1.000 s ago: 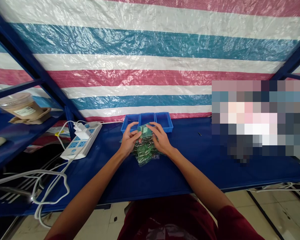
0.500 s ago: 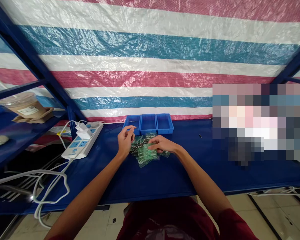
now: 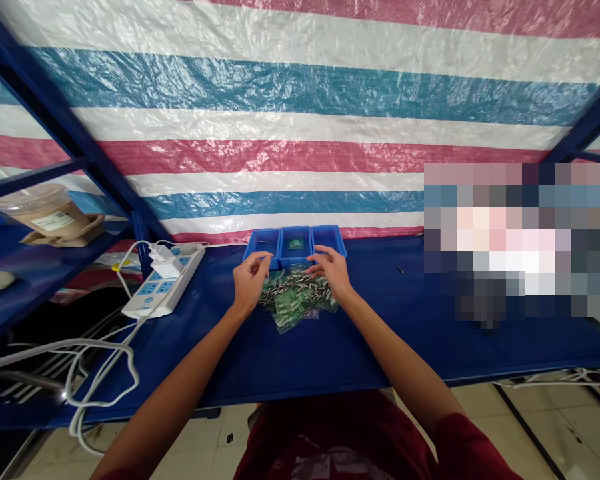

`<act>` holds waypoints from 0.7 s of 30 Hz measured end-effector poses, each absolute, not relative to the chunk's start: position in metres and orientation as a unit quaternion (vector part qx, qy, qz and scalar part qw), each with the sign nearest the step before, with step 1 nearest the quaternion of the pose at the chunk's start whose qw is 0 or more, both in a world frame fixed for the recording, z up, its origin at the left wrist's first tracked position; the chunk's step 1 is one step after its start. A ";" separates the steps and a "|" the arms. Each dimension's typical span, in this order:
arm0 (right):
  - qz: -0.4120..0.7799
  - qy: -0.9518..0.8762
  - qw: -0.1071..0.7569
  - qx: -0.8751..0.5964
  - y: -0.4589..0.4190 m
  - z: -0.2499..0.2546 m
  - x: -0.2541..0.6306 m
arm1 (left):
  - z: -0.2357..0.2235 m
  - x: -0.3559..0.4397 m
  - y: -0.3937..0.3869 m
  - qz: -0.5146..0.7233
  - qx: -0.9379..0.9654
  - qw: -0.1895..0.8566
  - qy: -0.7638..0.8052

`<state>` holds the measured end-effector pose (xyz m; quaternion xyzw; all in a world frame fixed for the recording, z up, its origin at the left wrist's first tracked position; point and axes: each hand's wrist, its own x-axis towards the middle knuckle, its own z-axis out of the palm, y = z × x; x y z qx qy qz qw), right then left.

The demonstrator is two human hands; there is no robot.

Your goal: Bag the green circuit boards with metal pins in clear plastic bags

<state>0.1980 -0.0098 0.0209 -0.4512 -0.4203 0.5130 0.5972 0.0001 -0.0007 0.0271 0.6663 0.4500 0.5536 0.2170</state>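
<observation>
Small metal screws or pins (image 3: 296, 285) lie in a loose pile with clear green-tinted plastic bags (image 3: 290, 312) among and under them. At the pile's left edge is my left hand (image 3: 249, 279), its fingers curled and thumb near the index finger; whatever they may hold is too small to make out. My right hand (image 3: 333, 272) hovers over the right side of the pile and the front of the bins, fingers apart and holding nothing. Behind the pile stand three joined blue bins (image 3: 264, 235). A small green bag (image 3: 295, 244) lies in the middle bin.
On the left, a white power strip (image 3: 153, 293) with plugged-in adapters and looping white cables (image 3: 103, 373) rests on the blue table (image 3: 300, 363). A small dark piece (image 3: 399, 270) lies on the right. A lidded tub (image 3: 50, 210) sits on the left shelf. The far right is pixelated.
My right hand has moved from over the middle of the pile up and right, and its fingers have spread. A green bag now lies in the middle bin. My left hand has barely moved.
</observation>
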 end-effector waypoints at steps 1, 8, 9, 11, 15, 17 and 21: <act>0.477 -0.451 0.588 -0.472 -0.009 0.019 0.199 | 0.027 -0.002 0.000 0.517 0.707 0.181 0.448; 0.194 -0.718 0.362 -0.562 -0.011 0.017 0.205 | 0.021 -0.008 0.006 0.266 0.894 0.042 0.359; 0.179 -0.738 0.321 -0.565 -0.012 0.018 0.205 | 0.020 -0.008 0.006 0.250 0.901 0.042 0.353; 0.161 -0.761 0.262 -0.571 -0.015 0.020 0.203 | 0.018 -0.008 0.006 0.224 0.911 0.038 0.344; 0.148 -0.777 0.231 -0.566 -0.018 0.022 0.200 | 0.014 -0.008 0.008 0.191 0.918 0.023 0.345; 0.147 -0.782 0.235 -0.559 -0.018 0.023 0.199 | 0.013 -0.007 0.009 0.189 0.918 0.020 0.349; 0.151 -0.776 0.248 -0.559 -0.018 0.022 0.198 | 0.011 -0.006 0.009 0.194 0.918 0.011 0.347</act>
